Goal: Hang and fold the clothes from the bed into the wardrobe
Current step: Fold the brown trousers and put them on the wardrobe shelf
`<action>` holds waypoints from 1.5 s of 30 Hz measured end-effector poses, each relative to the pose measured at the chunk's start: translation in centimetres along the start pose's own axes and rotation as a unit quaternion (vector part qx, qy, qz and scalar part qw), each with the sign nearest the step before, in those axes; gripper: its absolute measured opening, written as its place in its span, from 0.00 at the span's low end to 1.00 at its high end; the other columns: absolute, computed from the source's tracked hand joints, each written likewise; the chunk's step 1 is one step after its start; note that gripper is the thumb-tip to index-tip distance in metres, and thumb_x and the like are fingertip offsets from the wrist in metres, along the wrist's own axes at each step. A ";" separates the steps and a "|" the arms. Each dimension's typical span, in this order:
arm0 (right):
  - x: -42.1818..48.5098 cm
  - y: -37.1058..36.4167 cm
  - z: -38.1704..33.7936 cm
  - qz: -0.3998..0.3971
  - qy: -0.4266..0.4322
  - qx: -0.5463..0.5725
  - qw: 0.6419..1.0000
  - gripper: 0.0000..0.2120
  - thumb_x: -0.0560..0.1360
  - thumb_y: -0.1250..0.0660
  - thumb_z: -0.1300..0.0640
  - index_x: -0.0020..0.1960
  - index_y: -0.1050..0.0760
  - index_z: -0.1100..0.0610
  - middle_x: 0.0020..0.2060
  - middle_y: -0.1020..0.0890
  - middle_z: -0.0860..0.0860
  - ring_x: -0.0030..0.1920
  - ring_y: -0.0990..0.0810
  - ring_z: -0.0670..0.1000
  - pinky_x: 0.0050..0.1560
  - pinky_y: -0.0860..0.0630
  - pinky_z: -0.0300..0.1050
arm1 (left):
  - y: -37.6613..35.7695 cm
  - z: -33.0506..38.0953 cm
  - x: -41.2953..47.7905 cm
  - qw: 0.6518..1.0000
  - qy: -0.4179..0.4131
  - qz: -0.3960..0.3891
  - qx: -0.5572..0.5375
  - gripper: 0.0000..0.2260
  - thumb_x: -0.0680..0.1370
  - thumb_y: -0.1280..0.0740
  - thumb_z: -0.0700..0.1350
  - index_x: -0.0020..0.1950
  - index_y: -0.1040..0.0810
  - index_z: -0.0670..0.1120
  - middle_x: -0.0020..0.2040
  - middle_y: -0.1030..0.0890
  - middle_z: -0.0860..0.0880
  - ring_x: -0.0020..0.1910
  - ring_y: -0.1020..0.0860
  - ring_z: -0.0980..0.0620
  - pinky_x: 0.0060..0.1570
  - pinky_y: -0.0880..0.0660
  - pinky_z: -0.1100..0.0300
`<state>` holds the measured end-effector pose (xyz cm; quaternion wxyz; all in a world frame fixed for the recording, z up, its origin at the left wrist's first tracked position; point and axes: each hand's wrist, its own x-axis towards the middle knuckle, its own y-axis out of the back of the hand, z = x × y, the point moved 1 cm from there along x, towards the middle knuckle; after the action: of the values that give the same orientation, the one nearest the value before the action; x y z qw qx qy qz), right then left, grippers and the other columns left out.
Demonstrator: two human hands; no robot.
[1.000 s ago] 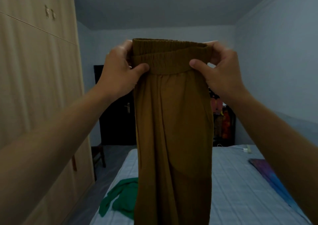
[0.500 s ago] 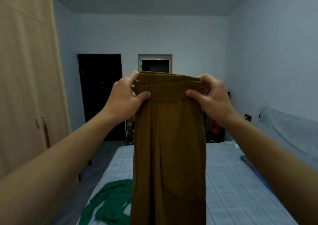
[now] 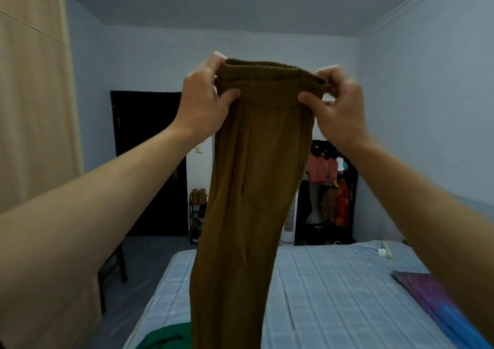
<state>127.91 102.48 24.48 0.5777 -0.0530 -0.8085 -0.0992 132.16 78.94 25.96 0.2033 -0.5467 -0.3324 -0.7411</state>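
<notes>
Holding up mustard-brown trousers (image 3: 248,188) at mid-frame: soft matte knit, hanging long and narrow from 12 down to 6 o'clock and running off the bottom edge. Short dark pocket slit and a curved seam on the near face.

Gripping the gathered, ribbed elastic waistband at both ends. Left hand (image 3: 203,102) at 11 o'clock, thumb pressed on the near face, fingers curled behind the band. Right hand (image 3: 339,108) at 1 o'clock, thumb in front, fingers bent over the top hem. Hands apart, each clamped on the cloth, the waistband spanning between them.

Below, from 4 to 6 o'clock, a bed (image 3: 334,282) with a pale quilted cover stitched in squares, lying flat, its left edge straight against a strip of grey floor. At 7 o'clock, on the bed's near left corner, a crumpled green garment (image 3: 165,340), partly behind the trouser leg and cut by the frame. At 4 o'clock, a purple-and-blue cloth (image 3: 441,303) spread flat on the bed's right side; farther back, a white plug (image 3: 383,252) with a cable.

At 9 o'clock, the wardrobe (image 3: 34,108): tall, light wood-grain panels, bordering the floor strip. Between wardrobe and bed at 8 o'clock, a dark chair (image 3: 115,266), narrowing that passage.

On the far wall, a dark door (image 3: 147,161) at 9 o'clock, a shoe rack (image 3: 197,215) beside it, and at 3 o'clock a clothes rack (image 3: 328,183) of coloured garments, partly hidden by the trousers.
</notes>
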 end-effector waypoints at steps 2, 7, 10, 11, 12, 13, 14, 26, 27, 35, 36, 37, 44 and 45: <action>0.1 1.2 -1.9 -0.006 0.026 0.013 1.000 0.13 0.72 0.26 0.60 0.47 0.28 0.47 0.43 0.23 0.46 0.47 0.22 0.46 0.41 0.21 0.36 | 1.3 1.7 -0.1 1.000 -0.019 0.012 0.007 0.09 0.77 0.30 0.42 0.53 0.27 0.44 0.48 0.22 0.47 0.49 0.21 0.48 0.47 0.20 0.45; -4.6 3.9 -6.6 -0.051 0.006 0.017 0.999 0.14 0.73 0.26 0.62 0.47 0.28 0.47 0.43 0.24 0.45 0.49 0.21 0.48 0.46 0.18 0.46 | 3.7 6.6 -5.2 1.000 0.007 -0.008 0.015 0.10 0.77 0.29 0.41 0.51 0.30 0.46 0.44 0.24 0.51 0.46 0.22 0.48 0.44 0.21 0.44; -9.9 5.9 -8.7 -0.104 -0.038 0.023 0.994 0.13 0.73 0.27 0.62 0.48 0.27 0.48 0.44 0.22 0.46 0.52 0.20 0.53 0.51 0.18 0.53 | 4.5 9.3 -10.2 0.999 0.032 -0.034 0.018 0.10 0.76 0.28 0.41 0.51 0.28 0.47 0.42 0.24 0.52 0.44 0.22 0.49 0.42 0.20 0.48; -12.0 6.6 -9.3 -0.120 -0.055 0.025 0.991 0.12 0.74 0.27 0.62 0.49 0.27 0.50 0.45 0.22 0.47 0.52 0.19 0.54 0.51 0.18 0.55 | 4.8 10.2 -12.0 0.998 0.045 -0.047 0.013 0.10 0.75 0.28 0.41 0.51 0.27 0.48 0.42 0.23 0.54 0.44 0.22 0.52 0.42 0.20 0.50; -14.2 7.3 -9.8 -0.131 -0.072 0.026 0.988 0.11 0.74 0.27 0.62 0.51 0.26 0.53 0.45 0.21 0.49 0.51 0.19 0.55 0.52 0.19 0.56 | 5.0 11.2 -14.1 0.996 0.061 -0.063 0.008 0.10 0.75 0.27 0.41 0.51 0.27 0.49 0.42 0.23 0.55 0.44 0.22 0.54 0.42 0.20 0.53; -16.5 8.0 -10.1 -0.141 -0.088 0.023 0.986 0.10 0.74 0.27 0.62 0.52 0.26 0.55 0.45 0.21 0.51 0.50 0.19 0.55 0.52 0.19 0.56 | 5.1 12.0 -16.4 0.994 0.082 -0.079 0.002 0.11 0.74 0.27 0.41 0.50 0.26 0.51 0.43 0.23 0.56 0.44 0.21 0.56 0.42 0.20 0.55; -19.2 8.8 -10.4 -0.153 -0.106 0.020 0.982 0.10 0.74 0.27 0.62 0.52 0.25 0.57 0.46 0.20 0.51 0.50 0.19 0.54 0.52 0.19 0.56 | 5.1 13.0 -19.3 0.989 0.109 -0.097 -0.009 0.12 0.74 0.26 0.41 0.50 0.26 0.52 0.43 0.22 0.57 0.45 0.21 0.57 0.42 0.20 0.58; -50.8 17.7 -18.2 -0.266 -0.326 0.034 0.907 0.14 0.68 0.23 0.67 0.47 0.23 0.56 0.39 0.19 0.49 0.42 0.18 0.48 0.49 0.21 0.45 | 6.6 25.9 -50.4 0.901 0.305 -0.290 -0.101 0.11 0.69 0.26 0.42 0.49 0.20 0.51 0.42 0.19 0.56 0.44 0.20 0.57 0.47 0.23 0.47; -52.5 18.2 -19.0 -0.271 -0.338 0.033 0.901 0.14 0.68 0.23 0.67 0.47 0.23 0.55 0.40 0.19 0.49 0.42 0.19 0.47 0.49 0.21 0.44 | 7.1 26.8 -52.1 0.892 0.314 -0.307 -0.112 0.12 0.70 0.25 0.41 0.50 0.20 0.51 0.43 0.19 0.57 0.45 0.20 0.57 0.48 0.23 0.47; -61.7 19.3 -27.1 -0.284 -0.407 0.015 0.868 0.12 0.69 0.24 0.66 0.47 0.22 0.54 0.40 0.18 0.47 0.43 0.18 0.48 0.49 0.22 0.42 | 12.4 31.9 -61.7 0.827 0.381 -0.372 -0.180 0.10 0.71 0.26 0.39 0.47 0.21 0.53 0.41 0.19 0.55 0.43 0.20 0.53 0.50 0.23 0.48; -62.5 19.2 -28.1 -0.288 -0.413 0.013 0.864 0.12 0.69 0.24 0.66 0.47 0.22 0.54 0.41 0.18 0.48 0.43 0.18 0.49 0.48 0.22 0.43 | 13.2 32.4 -62.6 0.825 0.380 -0.376 -0.183 0.10 0.70 0.26 0.40 0.46 0.21 0.53 0.40 0.19 0.54 0.43 0.20 0.53 0.50 0.23 0.50; -63.3 19.2 -29.0 -0.292 -0.419 0.010 0.860 0.12 0.70 0.24 0.66 0.47 0.22 0.54 0.41 0.18 0.48 0.43 0.18 0.50 0.49 0.21 0.43 | 13.8 32.8 -63.5 0.824 0.379 -0.378 -0.186 0.10 0.70 0.26 0.40 0.46 0.21 0.53 0.40 0.19 0.54 0.42 0.20 0.54 0.49 0.24 0.51; -66.0 18.7 -32.8 -0.301 -0.439 -0.008 0.847 0.12 0.70 0.25 0.65 0.47 0.22 0.53 0.41 0.18 0.48 0.44 0.18 0.51 0.50 0.21 0.46 | 16.8 34.6 -67.3 0.819 0.397 -0.369 -0.188 0.12 0.70 0.26 0.40 0.47 0.21 0.56 0.41 0.19 0.57 0.44 0.20 0.54 0.48 0.25 0.57; -66.0 18.6 -32.9 -0.297 -0.440 -0.008 0.847 0.12 0.70 0.25 0.65 0.47 0.22 0.53 0.41 0.18 0.49 0.44 0.18 0.51 0.50 0.21 0.46 | 17.0 34.6 -67.4 0.820 0.398 -0.364 -0.190 0.11 0.70 0.27 0.42 0.48 0.21 0.56 0.42 0.18 0.57 0.44 0.20 0.53 0.48 0.24 0.56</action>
<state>183.61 115.17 -25.71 0.1038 0.1469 -0.9541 -0.2393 188.31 87.69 -26.87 -0.0749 -0.0706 -0.2498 -0.9628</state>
